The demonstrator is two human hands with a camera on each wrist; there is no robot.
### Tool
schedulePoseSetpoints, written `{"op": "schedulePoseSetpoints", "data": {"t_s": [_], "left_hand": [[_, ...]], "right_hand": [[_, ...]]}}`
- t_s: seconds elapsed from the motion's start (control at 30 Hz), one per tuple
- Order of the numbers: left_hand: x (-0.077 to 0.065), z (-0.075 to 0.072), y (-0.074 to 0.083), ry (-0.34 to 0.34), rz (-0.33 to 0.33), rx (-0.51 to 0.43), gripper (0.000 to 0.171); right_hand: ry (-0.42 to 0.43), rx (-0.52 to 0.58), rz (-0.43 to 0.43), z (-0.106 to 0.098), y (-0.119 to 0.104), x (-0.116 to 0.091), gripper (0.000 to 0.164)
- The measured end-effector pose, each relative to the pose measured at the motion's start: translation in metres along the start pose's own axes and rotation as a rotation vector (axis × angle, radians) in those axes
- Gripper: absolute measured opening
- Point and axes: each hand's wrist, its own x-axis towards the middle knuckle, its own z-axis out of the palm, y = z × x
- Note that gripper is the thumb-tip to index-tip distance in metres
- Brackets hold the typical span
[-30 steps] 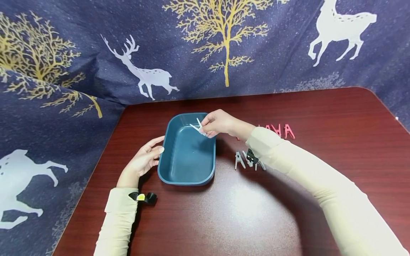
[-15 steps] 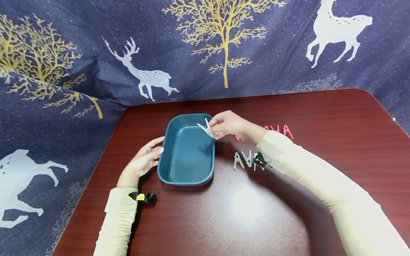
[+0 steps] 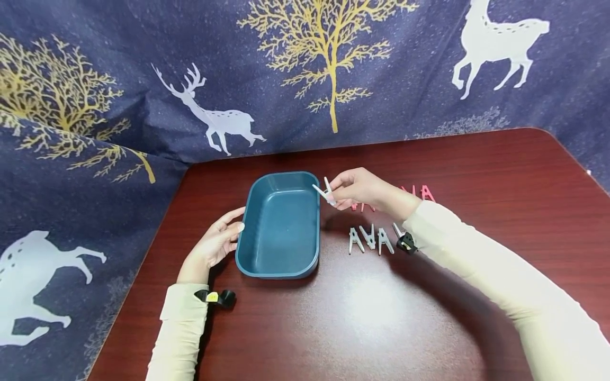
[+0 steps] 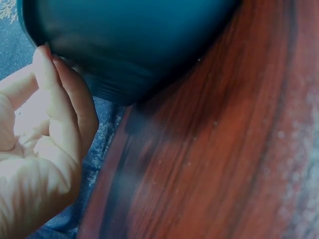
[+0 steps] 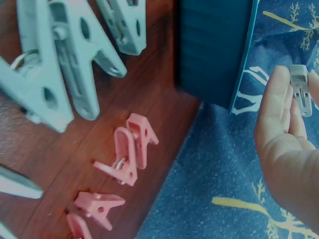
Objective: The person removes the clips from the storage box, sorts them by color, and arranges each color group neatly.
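Note:
A blue-green plastic bin (image 3: 285,233) stands on the dark red table. At its left rim my left hand (image 3: 216,241) pinches the edge, thumb on top and fingers on the outer wall; the left wrist view also shows those fingers against the bin (image 4: 124,45). Just past the right rim, my right hand (image 3: 359,189) holds a pale grey clothespin (image 3: 328,196) between thumb and fingers, its legs pointing up and left. That same clothespin (image 5: 300,89) shows between the fingertips in the right wrist view. The visible bin floor is bare.
Several grey clothespins (image 3: 384,241) lie in a row right of the bin. Behind them, several pinkish-red clothespins (image 3: 427,193) form another row, partly hidden by my right arm. A blue cloth (image 3: 276,79) with deer and trees hangs behind the table (image 3: 500,211).
My right hand has moved right, from above the bin to outside its right rim, still holding the clothespin. The left hand keeps its place on the bin.

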Motion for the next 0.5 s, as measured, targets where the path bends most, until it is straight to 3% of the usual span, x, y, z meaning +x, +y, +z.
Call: {"op": "schedulePoseSetpoints", "data": {"t_s": [0.13, 0.5], "left_hand": [[-0.002, 0.003, -0.001, 0.001, -0.001, 0.009, 0.045], [-0.001, 0.005, 0.000, 0.003, 0.013, -0.011, 0.043]], "right_hand": [[0.005, -0.008, 0.026, -0.005, 0.004, -0.007, 0.028], [0.019, 0.061, -0.004, -0.019, 0.013, -0.029, 0.030]]}}
